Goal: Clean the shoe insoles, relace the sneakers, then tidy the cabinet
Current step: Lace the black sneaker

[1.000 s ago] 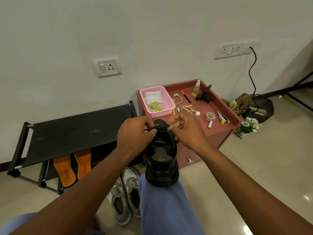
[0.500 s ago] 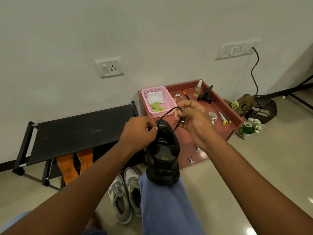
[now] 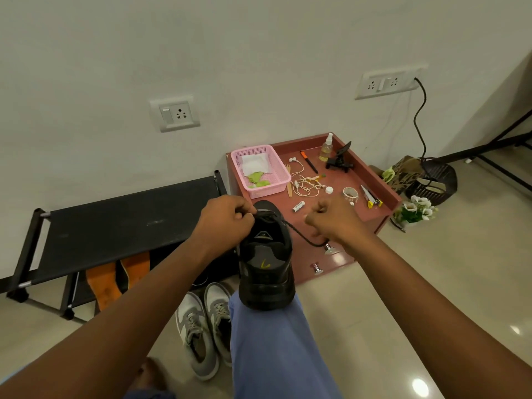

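Note:
A black sneaker (image 3: 266, 260) stands heel-down on my blue-trousered knee (image 3: 276, 341), its toe pointing away from me. My left hand (image 3: 227, 218) pinches the lace at the shoe's upper eyelets. A black lace (image 3: 299, 233) runs from there, sags to the right and rises to my right hand (image 3: 331, 218), whose curled fingers grip its end. Two orange insoles (image 3: 115, 276) lean under the black shoe rack (image 3: 115, 223). A pair of grey sneakers (image 3: 204, 329) sits on the floor below my arms.
The low red cabinet (image 3: 374, 223) carries a pink basket (image 3: 260, 169), earphones (image 3: 306, 184), spray bottle (image 3: 326, 146), phone holder (image 3: 339, 158), pens and small bits. To its right are white flowers (image 3: 417, 210), a dark basket (image 3: 437, 180) and a cable from a wall socket.
My right hand has drawn the lace out to the right and lower, away from the shoe's tongue. My left hand stays at the eyelets. The view has shifted slightly.

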Demonstrator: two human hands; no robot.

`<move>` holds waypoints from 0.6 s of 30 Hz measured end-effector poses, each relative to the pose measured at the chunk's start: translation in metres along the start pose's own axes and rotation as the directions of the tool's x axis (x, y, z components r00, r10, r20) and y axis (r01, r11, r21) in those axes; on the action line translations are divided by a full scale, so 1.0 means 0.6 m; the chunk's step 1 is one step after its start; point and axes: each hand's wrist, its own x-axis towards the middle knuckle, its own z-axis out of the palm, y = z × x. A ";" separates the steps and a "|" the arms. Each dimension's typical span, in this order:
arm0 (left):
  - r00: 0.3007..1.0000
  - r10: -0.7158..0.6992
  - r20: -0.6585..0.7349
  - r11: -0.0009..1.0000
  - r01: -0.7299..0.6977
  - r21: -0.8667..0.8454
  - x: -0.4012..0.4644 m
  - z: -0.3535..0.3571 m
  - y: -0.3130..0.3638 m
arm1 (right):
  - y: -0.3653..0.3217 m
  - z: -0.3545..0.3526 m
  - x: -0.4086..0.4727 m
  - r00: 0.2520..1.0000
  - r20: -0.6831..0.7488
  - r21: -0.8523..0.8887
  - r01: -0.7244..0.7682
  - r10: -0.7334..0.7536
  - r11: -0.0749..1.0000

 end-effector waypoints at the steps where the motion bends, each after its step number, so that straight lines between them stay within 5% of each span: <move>1: 1.000 0.004 0.000 1.000 -0.004 -0.003 0.000 0.001 0.000 | 0.001 0.004 -0.002 0.998 0.066 -0.079 -0.018 0.023 0.997; 7: 0.999 0.026 -0.020 0.999 -0.025 0.024 0.001 0.004 0.003 | -0.015 0.022 -0.012 0.994 0.070 -0.378 0.109 -0.089 0.919; 11: 1.000 0.031 0.000 0.998 -0.031 0.061 0.006 0.001 0.003 | -0.041 0.024 -0.021 0.912 0.007 -0.334 0.389 -0.410 0.859; 18: 0.995 0.096 0.026 0.989 -0.098 0.113 -0.003 0.010 0.008 | -0.086 0.038 -0.026 0.728 0.412 -0.544 0.679 -0.547 0.494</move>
